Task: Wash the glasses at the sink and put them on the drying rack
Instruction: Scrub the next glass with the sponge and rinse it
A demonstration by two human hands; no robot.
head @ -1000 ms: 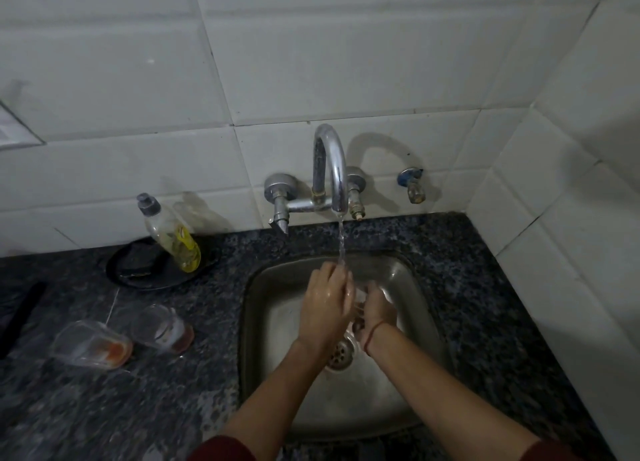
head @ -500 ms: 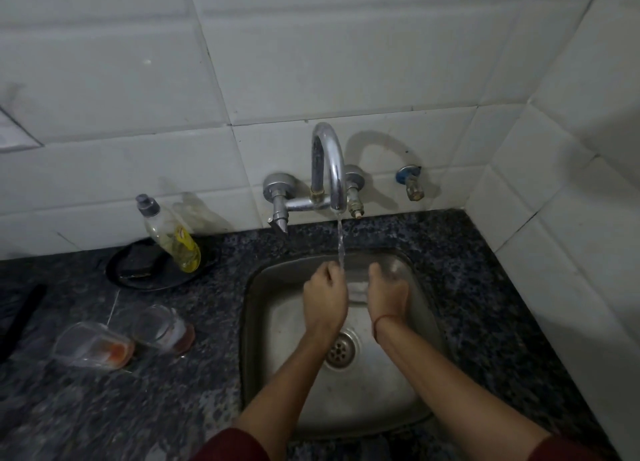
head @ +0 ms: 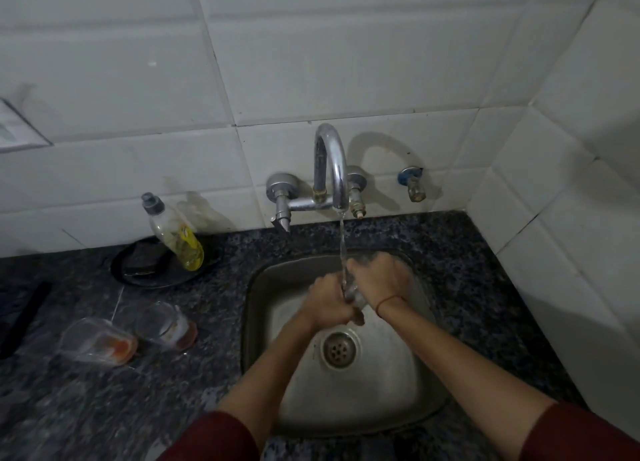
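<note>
Glass (head: 354, 292) is sitting between your hands over the sink (head: 398, 391), right under the stream from the tap (head: 330, 170). Your left hand (head: 329, 299) and right hand (head: 379, 279) are pressing together, both curling round it. Being wet, it could be slipping loose and cracking against the steel basin. Its long axis seems to be running away from you, but your hands are hiding too much to tell which way the mouth is pointing.

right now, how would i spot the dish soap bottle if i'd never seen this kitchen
Left of the steel sink, against the tiled wall, a round black tray lies on the counter. The bottle stands on it: clear plastic, grey cap, yellow liquid low inside, unlike the two tipped glasses nearer you, with orange dregs.
</note>
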